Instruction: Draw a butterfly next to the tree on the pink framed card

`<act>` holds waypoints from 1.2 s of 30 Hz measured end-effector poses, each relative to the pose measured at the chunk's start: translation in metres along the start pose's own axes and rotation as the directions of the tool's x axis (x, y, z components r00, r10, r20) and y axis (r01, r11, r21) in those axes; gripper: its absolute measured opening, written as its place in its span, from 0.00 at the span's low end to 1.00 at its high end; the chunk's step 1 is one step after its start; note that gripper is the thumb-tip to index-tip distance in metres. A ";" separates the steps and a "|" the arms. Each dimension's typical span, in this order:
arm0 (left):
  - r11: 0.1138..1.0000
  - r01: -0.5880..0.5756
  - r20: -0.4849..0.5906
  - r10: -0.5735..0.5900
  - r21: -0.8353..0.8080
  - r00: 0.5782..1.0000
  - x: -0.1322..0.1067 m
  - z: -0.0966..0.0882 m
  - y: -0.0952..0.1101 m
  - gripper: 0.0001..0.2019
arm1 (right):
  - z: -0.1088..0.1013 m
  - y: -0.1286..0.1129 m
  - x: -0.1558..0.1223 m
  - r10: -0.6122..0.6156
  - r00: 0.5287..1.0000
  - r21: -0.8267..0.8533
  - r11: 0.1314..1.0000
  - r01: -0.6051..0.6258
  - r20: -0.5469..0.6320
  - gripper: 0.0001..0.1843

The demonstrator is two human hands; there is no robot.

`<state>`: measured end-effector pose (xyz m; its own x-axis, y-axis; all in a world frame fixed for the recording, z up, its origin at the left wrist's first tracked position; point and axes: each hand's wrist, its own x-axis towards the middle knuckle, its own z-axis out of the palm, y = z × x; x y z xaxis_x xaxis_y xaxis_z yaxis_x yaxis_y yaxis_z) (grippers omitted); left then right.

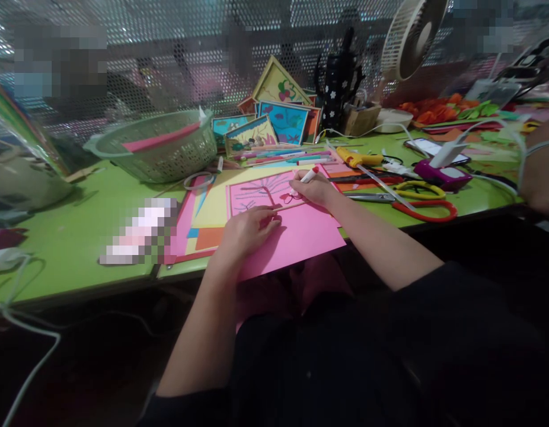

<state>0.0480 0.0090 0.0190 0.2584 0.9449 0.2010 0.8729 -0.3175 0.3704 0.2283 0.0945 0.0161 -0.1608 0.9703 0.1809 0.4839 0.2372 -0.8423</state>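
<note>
My right hand (313, 186) is closed around a white marker pen (309, 174) with a red end pointing up. Its tip is hidden by my fingers, low over a picture on pink paper (263, 190). Dark branching lines and a red outlined shape show on that picture. Thin strips border it, one along its near edge. My left hand (252, 230) lies on the pink sheet (296, 234), fingers loosely apart, fingertips at the near strip. Under these are sheets of coloured paper (207, 239) in yellow, orange and blue.
Behind stand a green basket (168, 154), small framed pictures (283, 121) and several pens (278, 156). To the right lie scissors (428, 210), a yellow glue gun (357, 158), a phone (437, 150) and cables. A fan (412, 38) stands behind. A person's arm (541, 166) shows far right.
</note>
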 end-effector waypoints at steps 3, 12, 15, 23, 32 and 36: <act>1.000 0.005 0.002 -0.005 -0.001 1.000 0.000 0.000 0.001 0.12 | 0.000 0.003 0.001 -0.013 1.000 -0.011 1.000 0.013 0.006 0.09; 1.000 0.004 0.013 -0.004 -0.007 1.000 0.000 -0.002 0.002 0.12 | 0.000 0.001 0.000 -0.025 1.000 -0.038 0.999 0.025 0.006 0.09; 1.000 0.010 0.012 -0.010 -0.006 1.000 0.000 -0.002 0.002 0.13 | -0.001 0.001 0.000 -0.025 1.000 -0.047 0.999 0.025 0.009 0.09; 1.000 0.009 0.016 -0.009 -0.008 1.000 0.000 -0.002 0.001 0.13 | -0.001 0.000 0.000 -0.020 1.000 -0.058 0.998 0.021 0.010 0.08; 1.000 0.031 0.019 -0.031 0.002 0.999 -0.001 -0.002 0.004 0.13 | 0.000 0.002 0.001 -0.024 1.000 -0.060 0.998 0.025 0.011 0.08; 1.000 0.023 0.023 -0.023 0.000 0.999 -0.001 -0.003 0.003 0.12 | 0.000 0.002 0.001 -0.029 0.999 -0.059 0.998 0.029 0.014 0.08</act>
<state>0.0493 0.0074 0.0224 0.2476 0.9535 0.1719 0.8785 -0.2958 0.3752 0.2293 0.0958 0.0151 -0.1866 0.9623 0.1978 0.5288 0.2681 -0.8053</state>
